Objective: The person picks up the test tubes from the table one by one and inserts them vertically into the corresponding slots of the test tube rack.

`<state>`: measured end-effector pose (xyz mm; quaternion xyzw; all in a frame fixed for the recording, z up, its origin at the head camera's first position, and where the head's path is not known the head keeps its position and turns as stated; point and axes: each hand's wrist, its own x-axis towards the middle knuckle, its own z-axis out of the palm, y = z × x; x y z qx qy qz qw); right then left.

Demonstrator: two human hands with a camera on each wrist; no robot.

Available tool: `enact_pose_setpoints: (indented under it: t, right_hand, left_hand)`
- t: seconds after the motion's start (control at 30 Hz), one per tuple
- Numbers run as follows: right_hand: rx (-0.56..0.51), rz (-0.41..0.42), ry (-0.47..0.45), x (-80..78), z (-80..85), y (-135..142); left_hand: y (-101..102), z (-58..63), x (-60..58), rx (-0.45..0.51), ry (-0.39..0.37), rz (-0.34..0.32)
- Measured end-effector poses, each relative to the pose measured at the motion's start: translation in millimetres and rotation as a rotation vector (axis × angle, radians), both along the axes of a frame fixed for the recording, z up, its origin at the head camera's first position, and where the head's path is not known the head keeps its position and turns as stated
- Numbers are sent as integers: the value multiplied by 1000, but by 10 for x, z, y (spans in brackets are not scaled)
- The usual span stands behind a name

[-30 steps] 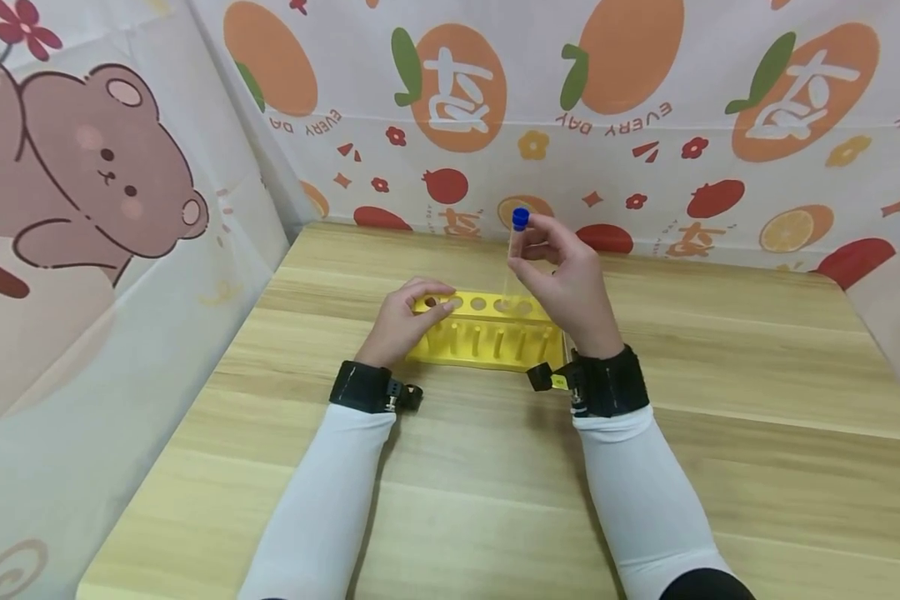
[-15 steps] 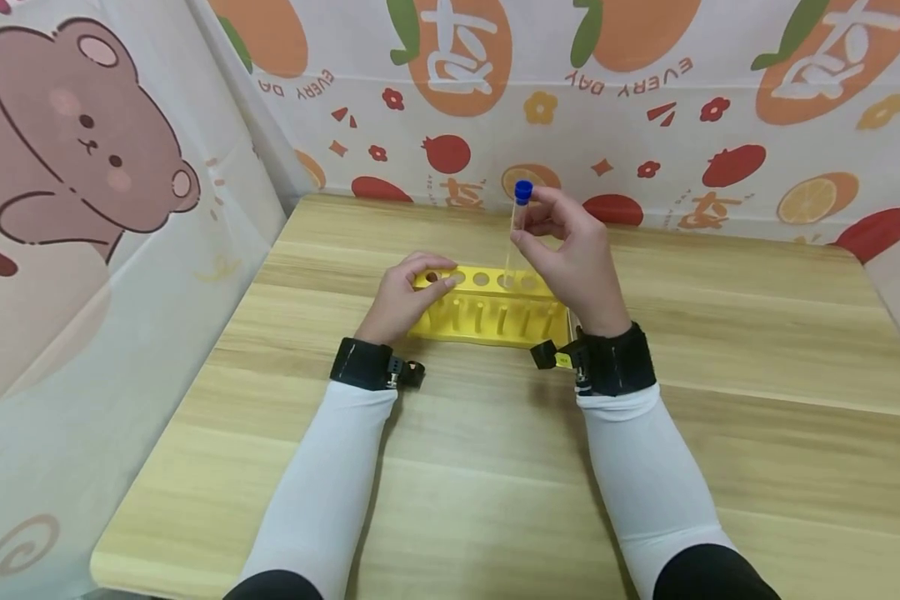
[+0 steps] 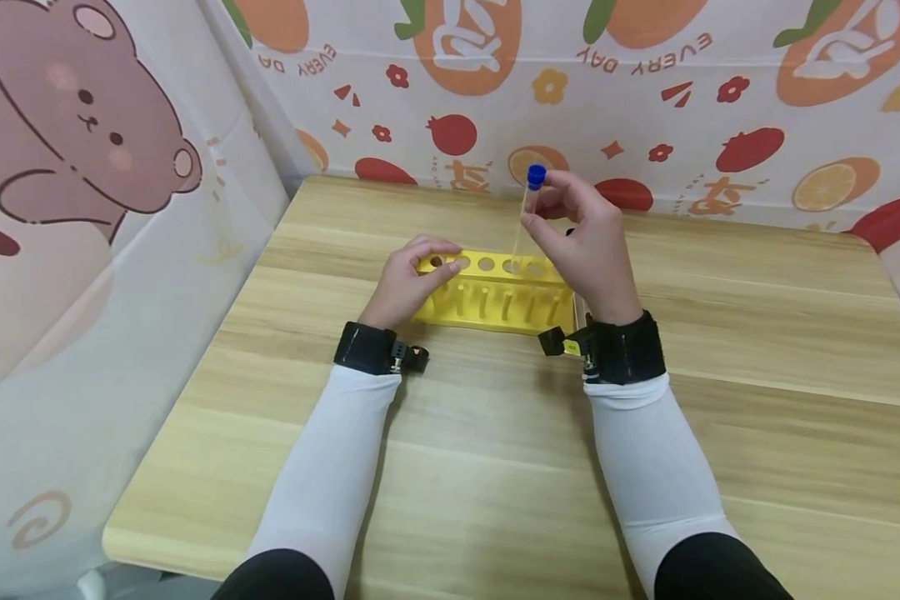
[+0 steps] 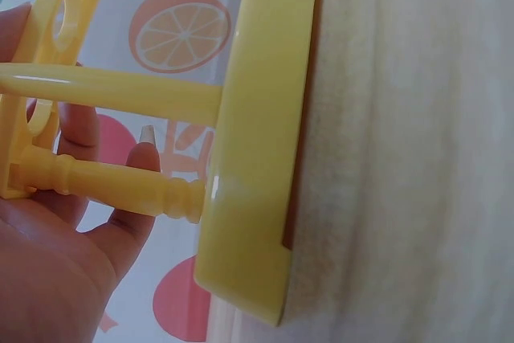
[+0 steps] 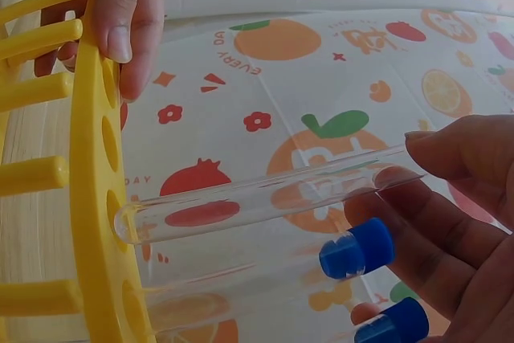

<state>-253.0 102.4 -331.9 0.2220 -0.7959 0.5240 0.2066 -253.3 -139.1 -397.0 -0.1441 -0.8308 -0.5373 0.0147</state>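
Observation:
A yellow test tube rack [image 3: 495,308] with a row of round holes stands on the table. My left hand [image 3: 405,283] grips its left end, thumb on the top bar; the left wrist view shows fingers behind the end post [image 4: 112,182]. My right hand [image 3: 588,246] pinches a clear test tube [image 5: 265,194] near its top, below a blue stopper [image 3: 536,175]. The tube leans slightly, its rounded bottom right at a hole of the top bar. Beside it, in the right wrist view, two more blue stoppers [image 5: 357,248] show, with a clear tube [image 5: 233,287] by the rack.
The wooden table [image 3: 480,467] reaches back to a fruit-printed curtain [image 3: 420,133] close behind the rack. A bear-printed curtain [image 3: 67,292] hangs along the left edge. Black camera straps sit on both wrists.
The head view has tilted down, so everything sits higher in the picture. My right hand has shifted a little rightward with the tube, which leans more. My left hand stays on the rack.

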Motion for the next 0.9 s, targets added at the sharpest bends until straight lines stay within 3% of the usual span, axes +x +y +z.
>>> enact_pose_setpoints:
  t: [0.5, 0.6, 0.83, 0.9]
  right_hand:
    - [-5, -1, -2, -9, 34, 18]
    - [2, -4, -25, -3, 37, 0]
    - [17, -17, -40, -12, -23, 10]
    - [18, -19, -44, -8, -34, 13]
  left_hand:
    - [29, 85, 1, -4, 15, 2]
    - [20, 46, -17, 2, 9, 8]
    - [-56, -285, -210, 16, 27, 1]
    - [-62, -302, -206, 26, 35, -4]
